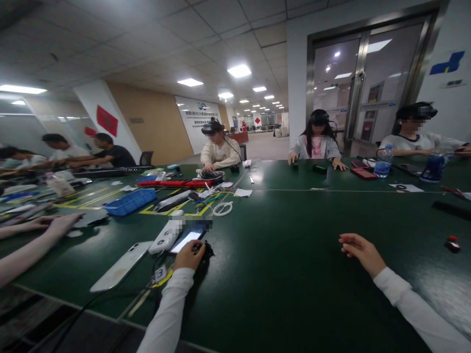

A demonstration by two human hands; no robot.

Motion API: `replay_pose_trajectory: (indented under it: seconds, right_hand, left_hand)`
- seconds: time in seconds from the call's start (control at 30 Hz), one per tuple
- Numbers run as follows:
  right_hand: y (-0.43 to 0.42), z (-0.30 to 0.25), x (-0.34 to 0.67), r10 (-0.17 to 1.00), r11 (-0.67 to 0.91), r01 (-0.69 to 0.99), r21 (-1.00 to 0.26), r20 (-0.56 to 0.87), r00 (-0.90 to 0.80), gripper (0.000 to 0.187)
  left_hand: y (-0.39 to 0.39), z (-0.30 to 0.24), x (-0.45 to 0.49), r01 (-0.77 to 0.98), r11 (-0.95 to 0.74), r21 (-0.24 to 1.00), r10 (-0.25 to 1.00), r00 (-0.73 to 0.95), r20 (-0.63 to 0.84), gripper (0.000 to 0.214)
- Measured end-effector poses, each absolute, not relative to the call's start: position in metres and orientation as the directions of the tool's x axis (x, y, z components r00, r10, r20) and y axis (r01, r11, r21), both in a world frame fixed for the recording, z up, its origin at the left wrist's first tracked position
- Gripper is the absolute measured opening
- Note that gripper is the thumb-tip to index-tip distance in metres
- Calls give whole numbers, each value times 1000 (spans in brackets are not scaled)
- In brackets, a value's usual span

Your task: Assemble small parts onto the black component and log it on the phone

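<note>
My left hand (188, 256) is closed around a small black object (209, 250) on the green table (272, 274). Most of that object is hidden by my fingers, so its kind cannot be made out. Just beyond the hand lies a phone with a lit screen (187, 240). A white power strip (167, 235) and a white phone (121, 265) lie to its left. My right hand (362, 252) is over the table's right side, fingers loosely curled, with nothing visible in it. Nearest to it, farther right, is a small red and black object (452, 243).
A blue tray (130, 202) stands ahead on the left, near a coiled white cable (222, 209) and tangled wires. Another person's forearms (40, 245) reach in from the left. Several people sit around the table. A water bottle (383, 162) stands at the far right.
</note>
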State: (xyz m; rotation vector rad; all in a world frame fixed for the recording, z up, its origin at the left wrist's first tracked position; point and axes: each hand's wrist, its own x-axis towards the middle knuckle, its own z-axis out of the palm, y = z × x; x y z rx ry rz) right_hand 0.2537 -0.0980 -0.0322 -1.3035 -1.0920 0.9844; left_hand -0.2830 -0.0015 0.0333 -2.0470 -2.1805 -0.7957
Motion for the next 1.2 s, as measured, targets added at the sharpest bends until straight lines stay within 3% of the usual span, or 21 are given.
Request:
replay_pose_trajectory:
  seconds: [0.47,1.03,1.2]
  right_hand:
    - [-99,-29,252,973,59,67,-996,72,221,42]
    - [-97,-31,256,981,32,108,-994,52,187,37]
    - [-99,-28,254,981,36,116,-993,57,184,35]
  left_hand:
    - [-1,34,-277,963,-126,237,921,26,388,26]
    - [-12,44,-257,996,-86,-29,939,90,332,27]
    - [-13,44,-254,994,-95,-58,937,109,330,28]
